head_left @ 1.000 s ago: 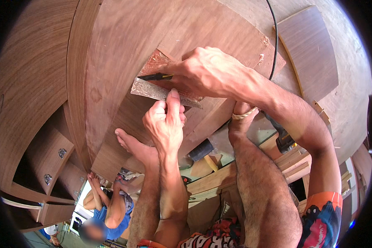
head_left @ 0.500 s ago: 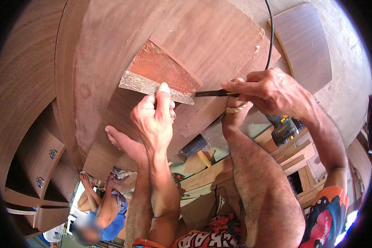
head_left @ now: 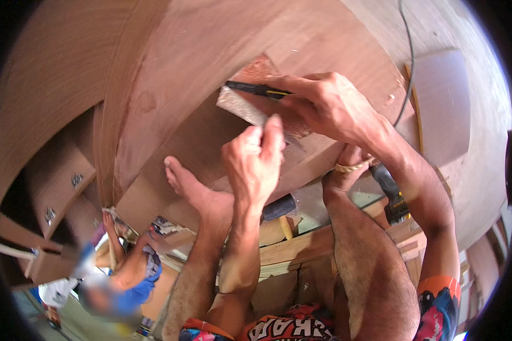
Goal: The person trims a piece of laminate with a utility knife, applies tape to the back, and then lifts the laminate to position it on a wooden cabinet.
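A black-and-yellow cutter knife (head_left: 255, 90) is in my right hand (head_left: 338, 108), its tip at the left end of a pale mottled strip (head_left: 236, 106). The strip lies along the lower edge of a rough reddish patch (head_left: 256, 68) on a large curved wooden panel (head_left: 335, 45). My left hand (head_left: 253, 165) pinches the strip near its middle, thumb uppermost. My bare feet (head_left: 185, 182) are on either side of my hands.
A cabinet with open compartments (head_left: 62, 193) stands at left, a co-worker (head_left: 131, 273) in blue below it. A mallet (head_left: 276, 207), a power drill (head_left: 392, 193), timber offcuts (head_left: 296, 244), a loose board (head_left: 444, 102) and a black cord (head_left: 409, 62) lie around.
My right hand swung out to the strip's right end half a second ago and is now back up-left at its left end. The whole view has shifted slightly, with my left hand still on the strip.
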`<state>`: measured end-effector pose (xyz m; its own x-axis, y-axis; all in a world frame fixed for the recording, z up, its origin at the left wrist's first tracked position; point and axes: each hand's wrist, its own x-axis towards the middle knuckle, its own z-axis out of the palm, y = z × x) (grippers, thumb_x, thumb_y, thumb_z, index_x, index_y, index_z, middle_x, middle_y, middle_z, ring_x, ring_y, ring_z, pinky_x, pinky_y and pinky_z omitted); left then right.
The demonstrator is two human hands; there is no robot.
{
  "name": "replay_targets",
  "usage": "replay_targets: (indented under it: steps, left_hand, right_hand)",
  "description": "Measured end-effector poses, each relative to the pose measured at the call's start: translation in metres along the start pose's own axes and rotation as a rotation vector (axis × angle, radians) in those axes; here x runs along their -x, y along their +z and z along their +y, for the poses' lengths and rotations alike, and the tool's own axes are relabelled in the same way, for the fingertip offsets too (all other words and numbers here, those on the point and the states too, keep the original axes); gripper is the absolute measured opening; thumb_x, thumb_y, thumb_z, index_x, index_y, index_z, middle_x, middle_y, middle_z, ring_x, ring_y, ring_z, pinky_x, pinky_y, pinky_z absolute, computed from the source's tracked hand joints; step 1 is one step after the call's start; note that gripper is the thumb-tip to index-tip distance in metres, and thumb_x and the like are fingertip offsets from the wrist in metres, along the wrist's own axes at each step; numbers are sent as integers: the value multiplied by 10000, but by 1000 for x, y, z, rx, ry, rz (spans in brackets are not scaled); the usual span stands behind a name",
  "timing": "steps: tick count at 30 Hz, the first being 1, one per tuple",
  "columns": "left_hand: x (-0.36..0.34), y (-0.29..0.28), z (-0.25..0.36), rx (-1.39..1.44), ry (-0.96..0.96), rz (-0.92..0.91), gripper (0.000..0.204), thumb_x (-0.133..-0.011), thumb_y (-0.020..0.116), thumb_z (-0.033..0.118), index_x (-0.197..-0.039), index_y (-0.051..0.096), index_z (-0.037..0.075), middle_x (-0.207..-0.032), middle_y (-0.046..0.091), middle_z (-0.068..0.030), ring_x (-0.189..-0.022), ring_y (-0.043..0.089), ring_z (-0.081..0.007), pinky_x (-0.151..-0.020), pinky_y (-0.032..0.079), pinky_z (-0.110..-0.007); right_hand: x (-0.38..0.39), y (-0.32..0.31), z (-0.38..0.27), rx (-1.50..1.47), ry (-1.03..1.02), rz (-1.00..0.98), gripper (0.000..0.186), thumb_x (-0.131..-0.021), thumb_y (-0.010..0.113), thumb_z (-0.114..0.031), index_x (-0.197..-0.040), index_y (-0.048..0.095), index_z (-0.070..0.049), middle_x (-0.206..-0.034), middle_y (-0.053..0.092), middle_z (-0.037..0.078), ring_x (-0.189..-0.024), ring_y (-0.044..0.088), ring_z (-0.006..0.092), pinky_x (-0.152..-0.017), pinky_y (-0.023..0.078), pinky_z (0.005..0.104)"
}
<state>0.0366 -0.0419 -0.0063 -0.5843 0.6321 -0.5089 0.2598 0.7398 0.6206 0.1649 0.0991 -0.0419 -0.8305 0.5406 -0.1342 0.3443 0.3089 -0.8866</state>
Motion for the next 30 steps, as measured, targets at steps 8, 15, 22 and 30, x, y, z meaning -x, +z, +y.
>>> replay_targets:
  steps: [8, 15, 22, 30]
  left_hand:
    - [-7, 4, -7, -120, 124, -16, 502, -1018, 656, 376, -674, 660, 11, -541, 623, -67, -506, 587, -103, -504, 471, -317]
    - [-3, -5, 2, 105, 7, -69, 473, -1007, 656, 319, -659, 658, -1, -527, 609, -132, -473, 629, -241, -508, 474, -381]
    - [-2, -5, -1, 75, -36, -26, 467, -1010, 670, 316, -666, 665, 0, -538, 632, -83, -462, 616, -148, -476, 470, -330]
    - [-1, -3, -11, 40, -7, -21, 482, -1003, 677, 388, -697, 670, 16, -573, 625, -35, -512, 576, -88, -495, 466, -291]
  right_hand:
    - [-7, -8, 14, 61, -54, -125, 458, -874, 682, 23, -1325, 659, -53, -857, 727, 195, -789, 732, 364, -683, 578, 426]
    - [54, -29, 9, 57, -17, -247, 569, -861, 696, 35, -1410, 608, -85, -837, 708, 152, -733, 728, 324, -629, 572, 404]
    - [102, -76, 8, 112, 94, -331, 463, -900, 669, 44, -1350, 664, -63, -829, 731, 110, -785, 763, 248, -653, 609, 389]
    - [26, -20, 1, 1, 36, 47, 427, -949, 681, -46, -1373, 647, -79, -1082, 748, 191, -908, 742, 362, -768, 584, 398]
